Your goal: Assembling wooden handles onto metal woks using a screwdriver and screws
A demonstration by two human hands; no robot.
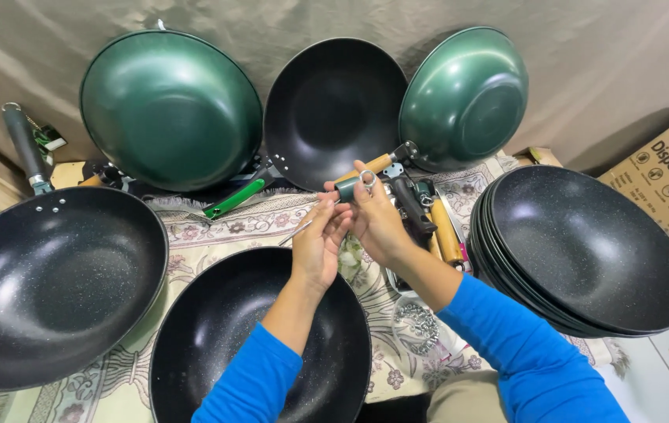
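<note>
Both hands raised over the black pan (217,345), working a small handle part.

Left hand (320,239) closed on a thin metal rod (297,232); right hand (377,219) pinching a dark green handle piece (348,188) with a metal ring (366,179) at its tip, above the patterned cloth (209,231); loose handles (444,231) just right of the hands; stacked pans (585,251) farther right; green woks (170,110) leaning behind.

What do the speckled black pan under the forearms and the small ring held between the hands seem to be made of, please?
The speckled black round pan looks like metal with a dark non-stick coating: matte, flecked with pale specks. The small silver ring, at the right hand, seems bare metal, bright and shiny. The left hand holds a thin silver rod, probably metal too.
</note>
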